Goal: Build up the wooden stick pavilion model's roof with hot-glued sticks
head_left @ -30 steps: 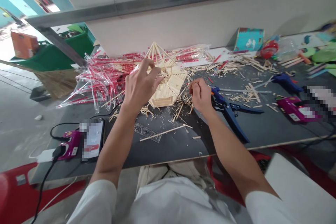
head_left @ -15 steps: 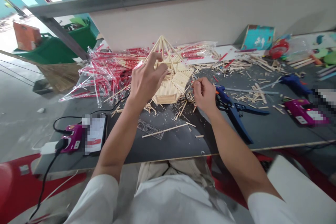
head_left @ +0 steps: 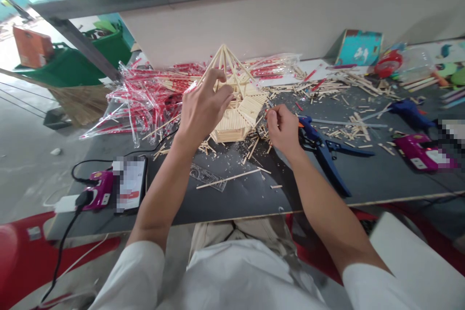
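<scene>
A small house model (head_left: 232,126) of pale wooden sticks stands at the middle of the table, with slim sticks meeting in a point above it and a slatted panel (head_left: 252,106) slanting on its right side. My left hand (head_left: 203,109) is at the model's left, its index finger and thumb apart around the roof sticks; its other fingers are mostly hidden. Just right of the panel, my right hand (head_left: 283,128) is closed in a pinch. A small grey tip and a bit of orange show at its fingertips, too small to name.
Blue pliers-like cutters (head_left: 329,160) and a glue gun (head_left: 412,114) lie to the right. Plastic-wrapped stick packs (head_left: 145,99) crowd the left. A clear ruler (head_left: 209,178), a phone (head_left: 131,184) and a purple power adapter (head_left: 100,189) are nearer me; stick scraps litter the table.
The camera view has shifted slightly. Both hands stay almost in place at the model, with no visible change in what they hold.
</scene>
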`<state>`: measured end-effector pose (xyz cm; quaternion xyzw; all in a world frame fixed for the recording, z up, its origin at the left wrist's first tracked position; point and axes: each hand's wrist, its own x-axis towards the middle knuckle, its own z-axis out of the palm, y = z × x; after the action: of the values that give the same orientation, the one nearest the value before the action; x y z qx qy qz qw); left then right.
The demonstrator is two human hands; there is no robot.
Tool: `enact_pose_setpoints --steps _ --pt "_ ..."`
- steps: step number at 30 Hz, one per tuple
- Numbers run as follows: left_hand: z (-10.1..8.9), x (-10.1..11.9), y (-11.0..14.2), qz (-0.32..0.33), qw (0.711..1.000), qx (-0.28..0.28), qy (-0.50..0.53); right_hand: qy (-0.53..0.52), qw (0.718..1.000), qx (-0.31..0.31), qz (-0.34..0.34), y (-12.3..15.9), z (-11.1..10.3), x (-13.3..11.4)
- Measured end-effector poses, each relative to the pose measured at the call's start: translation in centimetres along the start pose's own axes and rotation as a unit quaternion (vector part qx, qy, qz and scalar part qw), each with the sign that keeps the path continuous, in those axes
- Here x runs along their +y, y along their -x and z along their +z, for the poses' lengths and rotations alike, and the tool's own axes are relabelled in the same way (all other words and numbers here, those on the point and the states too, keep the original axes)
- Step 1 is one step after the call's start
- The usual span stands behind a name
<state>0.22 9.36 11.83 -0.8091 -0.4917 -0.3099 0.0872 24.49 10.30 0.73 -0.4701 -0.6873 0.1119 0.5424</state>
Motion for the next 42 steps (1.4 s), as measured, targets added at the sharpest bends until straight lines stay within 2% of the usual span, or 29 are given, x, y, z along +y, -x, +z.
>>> enact_pose_setpoints --steps 9,14,19,23,28,31,33,35,38,42 --pt "-0.2 0.2 0.0 -0.004 1.0 0.001 0.016 0.007 1.0 -0.001 0.002 0.0 0.1 0.2" --pt "-1.2 -0.3 -0.1 -0.023 0.999 -0.005 0.047 0.008 1.0 -0.001 0.003 0.1 0.2 0.2" --pt "-2.9 -2.4 -0.1 -0.033 0.995 0.026 0.087 0.005 1.0 0.007 0.008 0.0 0.4 0.7" --pt "-3.1 -4.6 0.0 -0.072 0.989 -0.007 0.131 0.005 1.0 0.009 -0.003 -0.1 0.4 0.9" --pt "-2.0 -5.3 -0.1 -0.086 0.973 -0.054 0.209 0.005 0.999 0.05 -0.02 -0.2 0.2 -0.9" --pt "-1.5 -5.1 -0.3 -0.087 0.965 -0.066 0.241 0.007 0.992 0.081 -0.101 -1.4 0.1 -3.5" --pt "-1.3 -5.1 -0.3 -0.09 0.964 -0.071 0.242 0.018 0.984 0.062 -0.168 -2.9 0.3 -5.3" --pt "-1.3 -5.1 -0.3 -0.093 0.962 -0.079 0.245 0.033 0.978 0.007 -0.207 -4.7 0.8 -6.7" --pt "-1.3 -5.1 -0.4 -0.096 0.958 -0.086 0.255 0.054 0.97 -0.074 -0.227 -6.9 1.9 -7.9" --pt "-1.5 -4.9 -0.5 -0.101 0.95 -0.09 0.281 0.09 0.967 -0.117 -0.207 -7.9 2.8 -8.5"
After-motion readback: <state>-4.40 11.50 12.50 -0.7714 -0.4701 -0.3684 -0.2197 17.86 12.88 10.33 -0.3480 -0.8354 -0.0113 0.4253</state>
